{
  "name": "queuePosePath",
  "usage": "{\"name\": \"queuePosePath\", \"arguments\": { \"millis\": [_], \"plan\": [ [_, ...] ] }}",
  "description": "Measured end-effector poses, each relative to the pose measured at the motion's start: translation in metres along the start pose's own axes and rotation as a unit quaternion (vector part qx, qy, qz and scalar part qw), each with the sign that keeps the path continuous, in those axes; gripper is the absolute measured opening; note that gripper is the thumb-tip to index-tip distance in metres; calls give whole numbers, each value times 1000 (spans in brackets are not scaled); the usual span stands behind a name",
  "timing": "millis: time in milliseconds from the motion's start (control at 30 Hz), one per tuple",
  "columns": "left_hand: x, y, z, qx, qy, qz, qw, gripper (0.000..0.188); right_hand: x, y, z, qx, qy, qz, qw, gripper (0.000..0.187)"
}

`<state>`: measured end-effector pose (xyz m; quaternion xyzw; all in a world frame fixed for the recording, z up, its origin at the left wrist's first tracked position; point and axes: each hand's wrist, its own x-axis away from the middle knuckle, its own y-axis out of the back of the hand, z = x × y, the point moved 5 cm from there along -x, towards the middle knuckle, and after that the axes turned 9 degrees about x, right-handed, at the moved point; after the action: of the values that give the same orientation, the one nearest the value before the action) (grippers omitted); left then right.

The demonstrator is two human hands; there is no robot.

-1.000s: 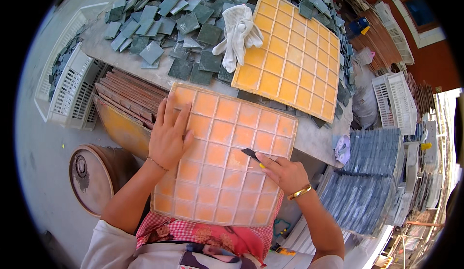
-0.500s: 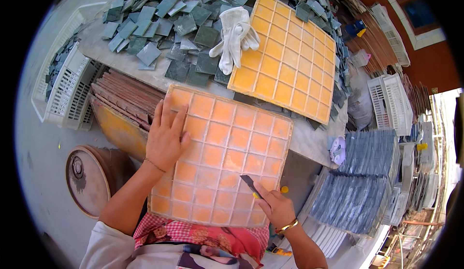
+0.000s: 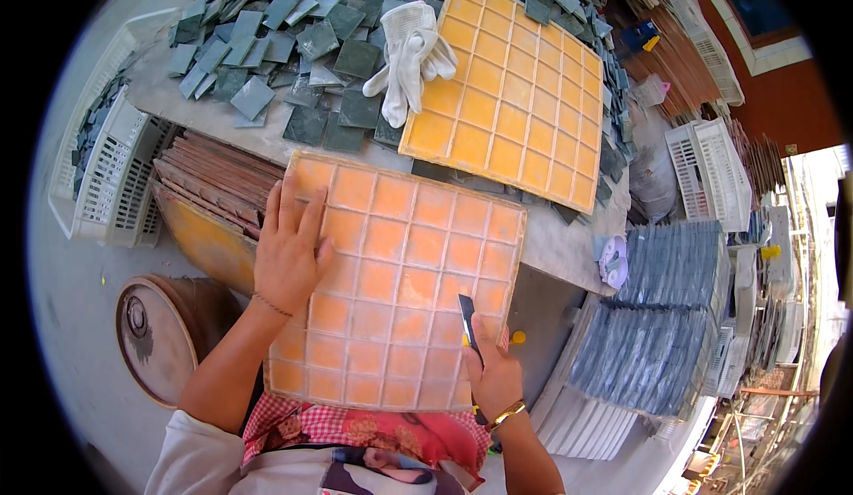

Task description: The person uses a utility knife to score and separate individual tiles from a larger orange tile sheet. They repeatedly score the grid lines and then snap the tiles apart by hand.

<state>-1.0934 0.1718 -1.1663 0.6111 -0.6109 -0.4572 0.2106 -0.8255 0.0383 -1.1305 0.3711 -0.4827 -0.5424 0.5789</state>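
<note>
An orange grid tray (image 3: 391, 273), its squares divided by pale raised ridges, rests tilted between my lap and the table edge. My left hand (image 3: 290, 237) lies with fingers spread on the tray's upper left part. In my right hand (image 3: 493, 375) is a utility knife (image 3: 468, 319) with a dark blade and a yellow part, its tip pointing up over the tray's right side. Whether the blade touches a ridge I cannot tell. Beyond, a yellow grid tray (image 3: 511, 91) lies on the table, and white work gloves (image 3: 410, 59) overlap its left edge.
Grey-green stone tiles (image 3: 293, 46) are heaped across the table (image 3: 213, 122). Reddish boards (image 3: 218, 179) lean under its left side, near a brown drum (image 3: 160, 339) and a white crate (image 3: 111, 171). Wrapped tile stacks (image 3: 653, 317) and white crates (image 3: 711, 175) stand right.
My right hand has shifted slightly left and up, and the knife now points more upright. The whole view has moved a little; my left hand stays on the tray.
</note>
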Motion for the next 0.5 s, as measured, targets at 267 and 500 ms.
{"name": "queuePosePath", "arguments": {
  "millis": [267, 500],
  "plan": [
    [0, -2, 0, 4, 4, 0, 1000, 62, 21, -29, 19, -31, -8, -30, 999, 51],
    [3, 3, -8, 17, 6, 2, 1000, 63, 14, -3, -2, -11, -28, -81, 996, 46]
  ]
}}
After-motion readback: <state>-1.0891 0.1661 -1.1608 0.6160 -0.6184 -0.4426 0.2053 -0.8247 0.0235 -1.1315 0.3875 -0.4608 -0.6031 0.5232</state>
